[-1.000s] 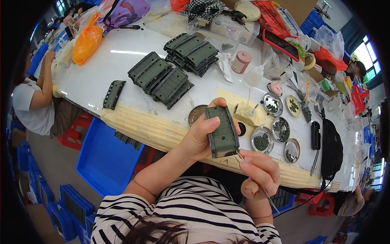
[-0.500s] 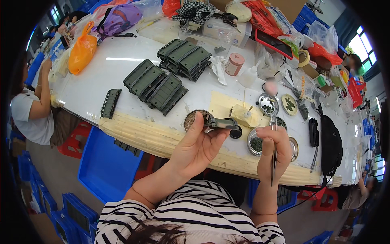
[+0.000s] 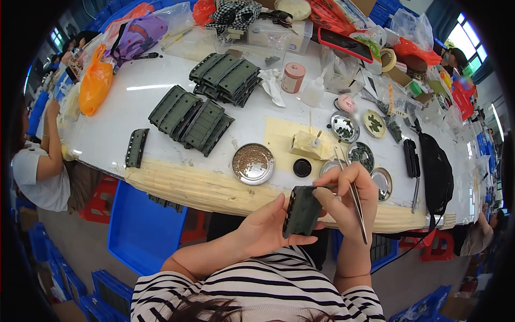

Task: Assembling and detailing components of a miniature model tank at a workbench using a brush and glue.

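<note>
My left hand (image 3: 263, 229) grips a dark green ribbed panel (image 3: 302, 216) just in front of the table's padded edge, with the panel's broad face showing. My right hand (image 3: 351, 199) keeps a pair of metal tweezers (image 3: 358, 211) between its fingers, the tips pointing away from me. Its thumb and fingertips touch the panel's upper right corner. Whether a small piece sits between those fingers I cannot make out. Beyond the hands stand a dish of brown granules (image 3: 253, 163), a black round cap (image 3: 302, 168) and a dish of small dark green pieces (image 3: 360, 155).
Stacked green panels (image 3: 190, 121) and a second stack (image 3: 225, 78) lie left of centre, with a single panel (image 3: 137, 147) further left. A yellow block (image 3: 311, 145), a pink jar (image 3: 293, 78) and a black pouch (image 3: 433, 174) stand about. A blue tray (image 3: 142, 225) lies below the edge.
My left hand has lowered the panel toward me and turned its broad face into view. My right hand has come left, its fingers now on the panel, tweezers still held.
</note>
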Tool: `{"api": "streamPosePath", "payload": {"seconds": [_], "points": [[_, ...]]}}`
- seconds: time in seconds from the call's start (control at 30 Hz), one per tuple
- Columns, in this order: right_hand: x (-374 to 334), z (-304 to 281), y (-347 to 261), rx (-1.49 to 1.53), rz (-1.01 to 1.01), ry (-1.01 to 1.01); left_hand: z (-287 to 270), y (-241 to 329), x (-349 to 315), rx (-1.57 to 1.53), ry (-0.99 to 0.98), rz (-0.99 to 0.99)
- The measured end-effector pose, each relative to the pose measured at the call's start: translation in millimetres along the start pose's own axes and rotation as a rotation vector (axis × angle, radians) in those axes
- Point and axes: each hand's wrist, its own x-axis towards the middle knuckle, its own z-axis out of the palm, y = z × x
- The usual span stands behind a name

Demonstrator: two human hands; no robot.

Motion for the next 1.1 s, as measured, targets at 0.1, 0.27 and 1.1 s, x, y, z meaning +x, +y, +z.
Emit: {"api": "streamPosePath", "payload": {"seconds": [0.1,0.27,1.1], "points": [[1.9,-0.9,-0.4,0.016,0.067,-0.092,-14.0,-3.0,-6.1,0.226,-0.175,0.032],[16.9,-14.0,10.0,-0.205,-0.115,0.143,-11.4,5.6,-2.9,0.174,-0.216,0.021],[56.7,-17.5,12.5,-0.758,-0.582,0.291,2.5,11.1,-2.5,-0.089,-0.122,0.03]]}}
